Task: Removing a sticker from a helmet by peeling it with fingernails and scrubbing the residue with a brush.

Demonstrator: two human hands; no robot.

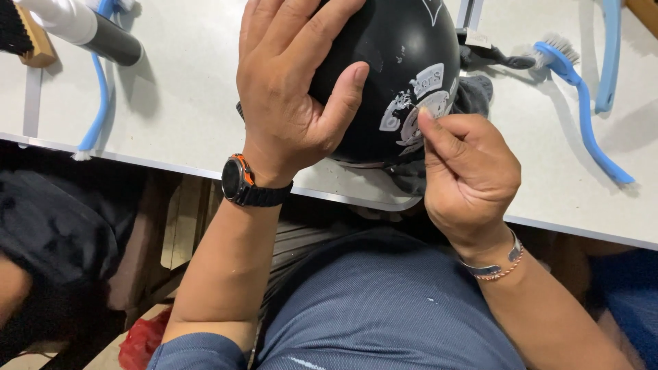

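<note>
A round black helmet [404,48] with a worn white sticker [418,109] on its shell rests at the near edge of a white table [185,96]. My left hand [291,89] lies flat over the helmet's left side, thumb pressed on the shell, a dark watch on its wrist. My right hand [466,171] is curled at the sticker, its thumb tip and fingers pinching at the sticker's torn edge. A bracelet sits on that wrist. The helmet's underside is hidden.
A blue long-handled brush [582,103] and another blue handle [606,55] lie on the table to the right. A blue brush handle [99,89], a white and black cylinder [82,27] and a wooden brush [27,34] sit at the left. Another person's dark clothing [55,226] is at left.
</note>
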